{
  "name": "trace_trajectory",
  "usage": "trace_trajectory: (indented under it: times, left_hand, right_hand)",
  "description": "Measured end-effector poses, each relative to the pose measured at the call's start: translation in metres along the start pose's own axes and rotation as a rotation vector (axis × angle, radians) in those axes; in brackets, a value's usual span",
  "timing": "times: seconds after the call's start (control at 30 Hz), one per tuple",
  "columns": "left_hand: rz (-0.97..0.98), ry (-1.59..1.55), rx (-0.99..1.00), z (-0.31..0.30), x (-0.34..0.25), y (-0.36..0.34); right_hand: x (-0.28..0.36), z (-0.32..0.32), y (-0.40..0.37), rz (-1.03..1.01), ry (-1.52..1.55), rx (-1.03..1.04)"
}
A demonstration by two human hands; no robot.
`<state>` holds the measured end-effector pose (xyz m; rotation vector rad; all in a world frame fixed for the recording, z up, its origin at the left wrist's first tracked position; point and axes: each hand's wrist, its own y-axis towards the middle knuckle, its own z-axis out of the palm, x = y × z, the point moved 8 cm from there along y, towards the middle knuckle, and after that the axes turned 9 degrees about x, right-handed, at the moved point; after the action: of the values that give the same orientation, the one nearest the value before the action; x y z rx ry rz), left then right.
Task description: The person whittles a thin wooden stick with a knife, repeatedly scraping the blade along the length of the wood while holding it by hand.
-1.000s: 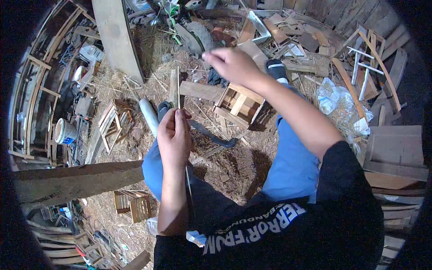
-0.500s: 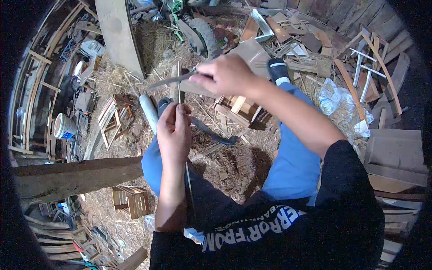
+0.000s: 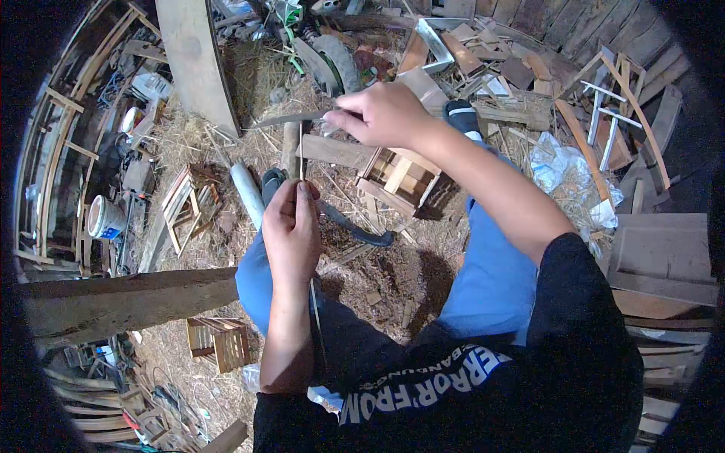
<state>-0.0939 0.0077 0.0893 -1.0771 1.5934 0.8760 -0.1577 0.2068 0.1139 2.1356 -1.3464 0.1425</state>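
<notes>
Left hand: pinches thin stick
Right hand: closed around knife
Blade: crosses stick's far end, pointing left
Wooden crate: right of the stick

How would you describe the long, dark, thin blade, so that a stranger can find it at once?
Start at the black shirt with white lettering, then look up to the right hand. The long, dark, thin blade points leftward from it. Unlike the dark, curved, hook-ended object below, it meets the pale, thin stick's upper part in this view.
</notes>
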Motion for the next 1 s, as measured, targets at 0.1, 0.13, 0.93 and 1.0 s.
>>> trace_trajectory:
  times: [0.1,0.13,0.93,1.0]
  left_hand:
    - [0.118,0.028,-0.118,0.002,-0.015,-0.002]
    - [0.118,-0.031,-0.125,0.003,-0.01,-0.002]
    - [0.017,-0.075,-0.047,0.002,0.003,0.007]
    - [-0.018,-0.115,-0.044,0.003,-0.002,0.004]
  right_hand:
    - [0.047,0.009,-0.024,-0.162,-0.005,0.12]
    - [0.051,0.007,-0.026,-0.176,0.048,0.092]
    - [-0.029,0.017,-0.015,0.316,0.039,0.16]
    - [-0.03,0.009,-0.013,0.322,0.1,0.125]
